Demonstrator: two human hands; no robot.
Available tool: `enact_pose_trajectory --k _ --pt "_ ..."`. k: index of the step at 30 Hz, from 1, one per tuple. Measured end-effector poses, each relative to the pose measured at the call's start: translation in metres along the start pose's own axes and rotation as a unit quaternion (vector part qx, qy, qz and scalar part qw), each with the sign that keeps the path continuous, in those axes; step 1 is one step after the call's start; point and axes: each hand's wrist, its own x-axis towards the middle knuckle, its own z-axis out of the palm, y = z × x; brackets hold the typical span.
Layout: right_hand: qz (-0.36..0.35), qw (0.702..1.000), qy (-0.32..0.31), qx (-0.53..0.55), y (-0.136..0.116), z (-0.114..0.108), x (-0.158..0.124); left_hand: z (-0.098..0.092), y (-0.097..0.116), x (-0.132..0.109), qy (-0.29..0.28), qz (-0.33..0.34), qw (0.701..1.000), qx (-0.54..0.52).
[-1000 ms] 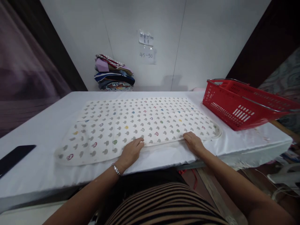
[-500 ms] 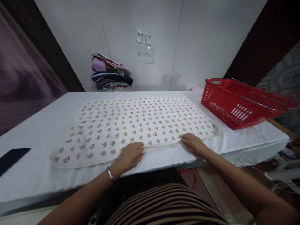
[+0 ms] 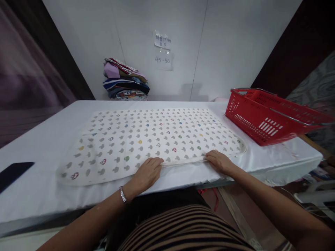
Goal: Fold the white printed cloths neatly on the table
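A cream cloth [image 3: 146, 139] printed with small mushrooms lies flat, in layers, over the white-covered table [image 3: 42, 139]. My left hand [image 3: 148, 172] has its fingers curled at the near edge of the cloth, left of the middle. Farther right along the same edge, my right hand [image 3: 219, 162] grips the layered hem, its fingers on top and the thumb hidden. Between the two hands the edge runs almost straight, slightly raised. The cloth's near corners are rounded.
At the right end of the table stands a red plastic basket [image 3: 261, 118] with metal handles. A pile of folded fabrics [image 3: 125, 83] is against the back wall. A dark flat object [image 3: 14, 174] lies at the left edge. Paper signs [image 3: 163, 60] hang on the wall.
Both hands have shifted very slightly to the right in the view, still at the cloth's near edge. The cloth looks nearly the same.
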Motion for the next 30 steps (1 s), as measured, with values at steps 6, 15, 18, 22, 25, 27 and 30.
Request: enact_pose_trajectory --k 6,15,18,22,25,27,30 --pt "0.041 0.998 -0.02 -0.037 -0.006 0.008 -0.002 0.012 0.004 -0.006 0.008 -0.006 1.0 0.005" --pt "0.007 0.999 0.008 -0.05 -0.027 0.02 0.022 0.018 0.0 -0.003 0.055 -0.102 0.992 -0.044" --pt "0.008 0.999 -0.004 -0.04 -0.028 0.022 0.023 0.02 0.0 -0.003 0.051 -0.12 0.991 -0.041" --pt "0.009 1.0 -0.016 -0.022 -0.024 0.02 0.017 0.025 0.003 -0.005 0.003 -0.1 0.995 -0.017" --pt "0.002 1.0 -0.007 -0.02 -0.027 0.022 0.019 0.024 0.008 -0.005 -0.012 -0.091 0.996 -0.005" --pt "-0.014 1.0 0.018 -0.017 -0.034 0.028 0.027 0.021 0.011 -0.004 -0.022 -0.089 0.996 -0.007" --pt "-0.062 0.996 0.063 0.001 -0.05 0.044 0.049 0.018 0.016 -0.004 -0.03 -0.088 0.996 0.0"
